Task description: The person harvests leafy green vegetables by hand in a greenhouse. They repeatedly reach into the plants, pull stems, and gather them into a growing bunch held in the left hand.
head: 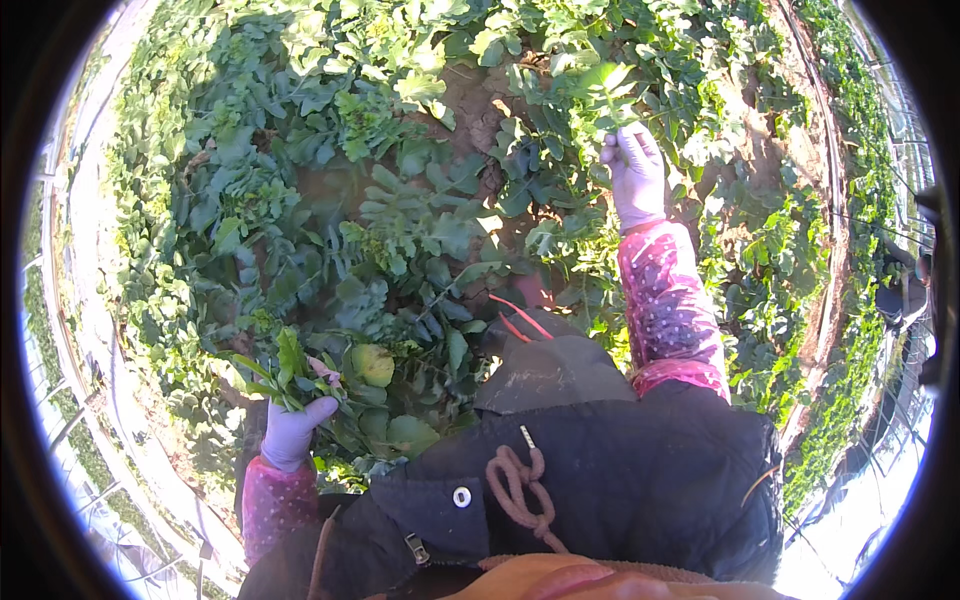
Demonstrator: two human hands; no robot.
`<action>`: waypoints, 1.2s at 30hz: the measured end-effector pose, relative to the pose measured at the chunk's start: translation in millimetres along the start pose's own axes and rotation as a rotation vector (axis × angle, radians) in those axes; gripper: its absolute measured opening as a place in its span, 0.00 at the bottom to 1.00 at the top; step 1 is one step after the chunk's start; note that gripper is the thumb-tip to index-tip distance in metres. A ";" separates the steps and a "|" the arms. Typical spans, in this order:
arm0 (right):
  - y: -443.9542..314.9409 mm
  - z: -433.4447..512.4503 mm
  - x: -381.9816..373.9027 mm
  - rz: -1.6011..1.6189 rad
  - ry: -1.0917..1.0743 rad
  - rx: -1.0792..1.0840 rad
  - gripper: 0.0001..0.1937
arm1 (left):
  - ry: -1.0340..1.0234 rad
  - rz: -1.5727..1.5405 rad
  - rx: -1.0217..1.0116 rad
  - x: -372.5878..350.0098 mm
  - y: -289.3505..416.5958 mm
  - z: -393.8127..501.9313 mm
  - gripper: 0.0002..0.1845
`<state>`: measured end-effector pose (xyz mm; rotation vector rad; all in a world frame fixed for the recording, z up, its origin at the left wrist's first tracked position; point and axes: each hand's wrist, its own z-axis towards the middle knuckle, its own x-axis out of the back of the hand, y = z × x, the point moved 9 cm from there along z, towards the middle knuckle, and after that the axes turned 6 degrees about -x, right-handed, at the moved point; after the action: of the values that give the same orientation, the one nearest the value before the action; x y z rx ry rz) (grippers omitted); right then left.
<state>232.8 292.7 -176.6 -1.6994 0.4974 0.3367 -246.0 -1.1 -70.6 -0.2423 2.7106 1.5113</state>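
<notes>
My left hand [294, 433], in a thin pale purple glove, is closed around a bunch of cut leafy greens [291, 369] at the lower left. A yellowing leaf [373, 364] shows just right of that bunch. Farther out on the right, my right hand [637, 176], gloved the same way, pinches the stem of a bright green leafy shoot [606, 84] between thumb and fingers. The shoot points away from me above the growing plants. Pink dotted sleeve covers [667, 292] reach over both forearms.
Broad-leaved green plants [300, 195] grow densely before me, with bare cracked soil [480, 101] between them. A narrow dirt strip [831, 187] runs along the right. Pale sheeting [94, 247] borders the left side. Partly cut off at the right rim are dark shapes [896, 296], hard to identify.
</notes>
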 end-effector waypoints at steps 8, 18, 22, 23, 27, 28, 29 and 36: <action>98.6 -145.3 -252.6 -0.510 -0.967 -0.652 0.14 | -0.104 0.052 -0.281 -39.6 43.9 8.7 0.20; 90.1 -179.9 -262.2 -0.279 -1.390 -0.703 0.21 | -0.008 0.313 -0.152 -53.9 24.2 19.6 0.20; 11.2 21.0 -69.4 -0.394 -0.186 -0.049 0.12 | -0.030 0.241 -0.174 -45.1 20.6 21.2 0.19; -7.7 50.5 2.7 -0.416 0.139 -0.006 0.11 | -0.026 0.241 -0.173 -41.6 20.3 21.8 0.20; -31.8 108.5 189.7 -0.712 0.636 -0.166 0.12 | -0.002 0.192 -0.212 -37.9 18.5 31.1 0.23; -33.1 115.6 216.9 -0.744 0.686 -0.232 0.13 | 0.009 0.196 -0.202 -36.9 18.1 33.4 0.23; -50.1 134.1 213.1 -1.336 0.565 -0.138 0.14 | -0.007 0.201 -0.246 -40.0 21.6 36.9 0.23; -14.0 178.1 255.0 -2.233 0.271 -0.761 0.19 | 0.057 0.228 -0.257 -50.2 32.8 57.6 0.21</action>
<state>469.3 434.1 -321.6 -1.9468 -1.5849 -1.4648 -204.3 70.8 -68.4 0.0208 2.6570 1.9453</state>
